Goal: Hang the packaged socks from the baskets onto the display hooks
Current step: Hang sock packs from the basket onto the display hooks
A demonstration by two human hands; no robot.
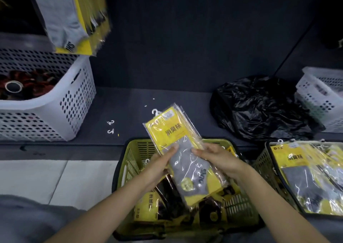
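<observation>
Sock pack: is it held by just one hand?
No, the left hand and the right hand both grip the sock pack over the green basket.

The dark shelf point(167, 101) lies open between the white perforated basket point(78, 101) at left and the black plastic bag point(259, 109) at right; hanging sock packs point(70, 19) crowd the upper left.

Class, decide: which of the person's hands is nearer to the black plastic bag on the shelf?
Right. The right hand grips the sock packs at their right edge, below and left of the black plastic bag; the left hand holds their left edge, farther away.
</observation>
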